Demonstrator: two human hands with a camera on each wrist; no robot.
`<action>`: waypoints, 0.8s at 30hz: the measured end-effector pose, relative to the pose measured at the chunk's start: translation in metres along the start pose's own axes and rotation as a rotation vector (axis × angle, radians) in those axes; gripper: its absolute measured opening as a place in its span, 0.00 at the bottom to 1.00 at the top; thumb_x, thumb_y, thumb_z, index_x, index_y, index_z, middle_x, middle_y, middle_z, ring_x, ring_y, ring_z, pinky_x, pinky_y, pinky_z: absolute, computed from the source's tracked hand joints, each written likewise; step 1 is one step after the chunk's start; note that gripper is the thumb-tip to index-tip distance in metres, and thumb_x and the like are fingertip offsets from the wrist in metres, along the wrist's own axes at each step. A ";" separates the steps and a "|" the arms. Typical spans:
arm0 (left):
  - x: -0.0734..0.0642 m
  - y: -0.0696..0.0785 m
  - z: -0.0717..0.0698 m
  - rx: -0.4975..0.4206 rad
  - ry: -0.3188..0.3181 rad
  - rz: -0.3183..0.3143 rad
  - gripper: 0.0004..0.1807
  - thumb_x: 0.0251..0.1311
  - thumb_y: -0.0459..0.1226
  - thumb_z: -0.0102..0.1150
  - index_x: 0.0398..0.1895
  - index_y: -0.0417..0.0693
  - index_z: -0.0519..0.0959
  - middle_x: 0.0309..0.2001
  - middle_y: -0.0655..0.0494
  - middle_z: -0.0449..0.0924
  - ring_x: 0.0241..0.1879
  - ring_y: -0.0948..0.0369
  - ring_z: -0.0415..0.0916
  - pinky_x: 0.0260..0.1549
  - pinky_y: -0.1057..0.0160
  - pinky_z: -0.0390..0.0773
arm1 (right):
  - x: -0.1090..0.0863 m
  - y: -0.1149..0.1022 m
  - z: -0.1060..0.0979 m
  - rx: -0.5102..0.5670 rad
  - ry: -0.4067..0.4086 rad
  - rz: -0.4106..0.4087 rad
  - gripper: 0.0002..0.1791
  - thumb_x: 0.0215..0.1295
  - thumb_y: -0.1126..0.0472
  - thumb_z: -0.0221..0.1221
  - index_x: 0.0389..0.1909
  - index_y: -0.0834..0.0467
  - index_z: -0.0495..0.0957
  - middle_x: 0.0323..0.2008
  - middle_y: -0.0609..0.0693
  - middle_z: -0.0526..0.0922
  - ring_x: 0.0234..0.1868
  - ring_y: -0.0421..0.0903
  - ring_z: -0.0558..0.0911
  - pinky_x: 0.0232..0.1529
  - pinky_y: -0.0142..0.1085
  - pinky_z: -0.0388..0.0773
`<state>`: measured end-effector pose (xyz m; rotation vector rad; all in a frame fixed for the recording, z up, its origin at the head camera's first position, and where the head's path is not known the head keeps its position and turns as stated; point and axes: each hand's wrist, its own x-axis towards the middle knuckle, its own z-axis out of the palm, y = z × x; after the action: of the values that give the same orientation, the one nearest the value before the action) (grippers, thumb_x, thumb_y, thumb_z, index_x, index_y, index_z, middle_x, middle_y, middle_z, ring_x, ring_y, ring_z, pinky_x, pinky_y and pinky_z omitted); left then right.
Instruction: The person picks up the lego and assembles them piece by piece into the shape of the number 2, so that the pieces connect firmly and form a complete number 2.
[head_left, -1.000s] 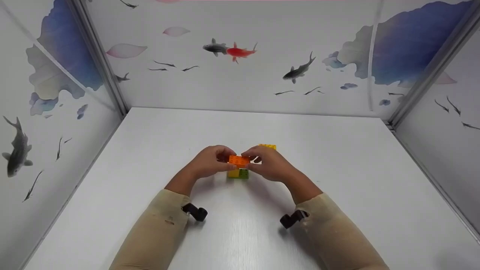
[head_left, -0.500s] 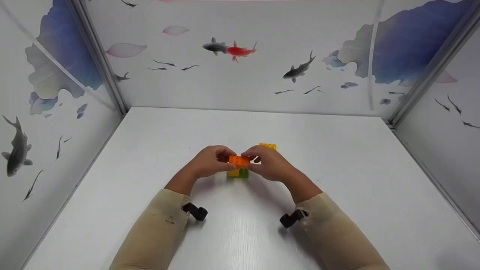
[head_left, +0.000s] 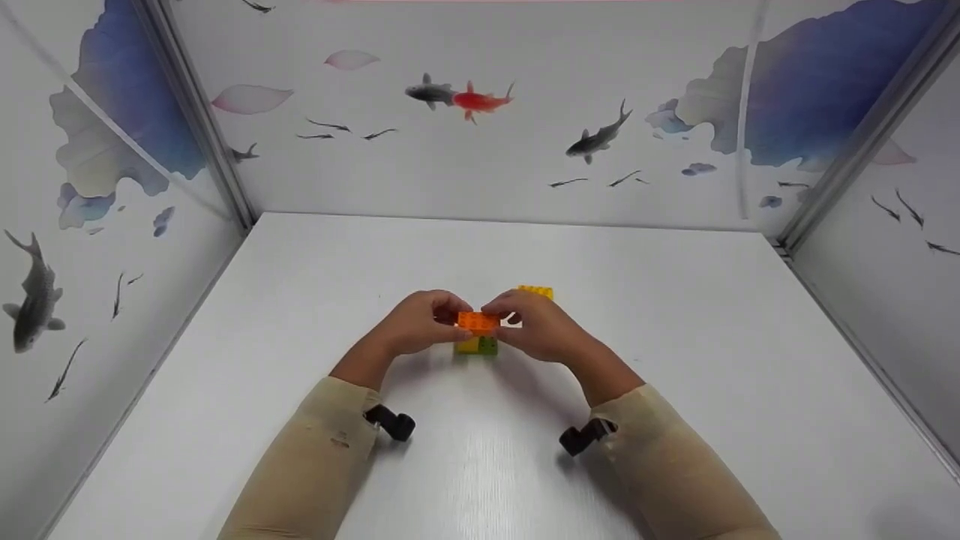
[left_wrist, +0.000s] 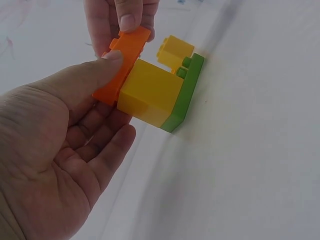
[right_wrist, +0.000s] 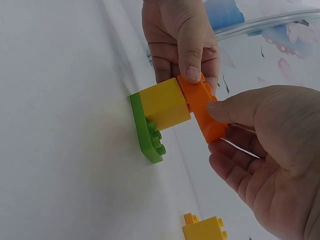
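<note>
Both hands hold one orange toy building brick (head_left: 478, 322) at the middle of the table. My left hand (head_left: 414, 324) pinches its left end, thumb on the near side. At the other end, my right hand (head_left: 541, 326) pinches it likewise. Directly beneath is a yellow brick (left_wrist: 150, 95), standing on one half of a flat green brick (right_wrist: 141, 127). Studs show on the green brick's other half. The orange brick lies across the yellow one's top and overhangs the bare green studs. A stud shows between orange and yellow in the right wrist view, so whether they are fully pressed together I cannot tell.
Another yellow piece (head_left: 536, 292) with studs lies farther back, partly behind the right hand. The white table (head_left: 480, 450) is bounded by printed walls (head_left: 480, 172) at the back and both sides. Black wrist mounts (head_left: 396, 425) stick out from both sleeves.
</note>
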<state>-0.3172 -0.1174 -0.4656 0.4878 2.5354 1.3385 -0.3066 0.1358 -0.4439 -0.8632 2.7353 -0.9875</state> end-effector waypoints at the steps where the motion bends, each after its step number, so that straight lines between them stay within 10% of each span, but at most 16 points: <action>1: 0.000 0.000 0.000 -0.003 -0.001 -0.002 0.19 0.60 0.47 0.79 0.53 0.60 0.87 0.50 0.59 0.87 0.51 0.56 0.81 0.56 0.57 0.84 | 0.000 0.000 0.000 0.000 -0.002 0.002 0.16 0.73 0.60 0.69 0.59 0.50 0.88 0.56 0.44 0.88 0.57 0.46 0.84 0.63 0.44 0.84; 24: 0.002 0.001 0.002 0.025 0.014 -0.038 0.16 0.60 0.47 0.80 0.50 0.61 0.88 0.51 0.61 0.87 0.52 0.57 0.81 0.60 0.55 0.84 | 0.001 0.003 0.002 0.035 -0.022 0.061 0.17 0.74 0.59 0.68 0.61 0.49 0.87 0.57 0.43 0.86 0.57 0.45 0.83 0.65 0.44 0.83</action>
<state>-0.3182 -0.1143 -0.4665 0.4335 2.5629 1.3025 -0.3080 0.1360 -0.4469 -0.7754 2.7002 -1.0051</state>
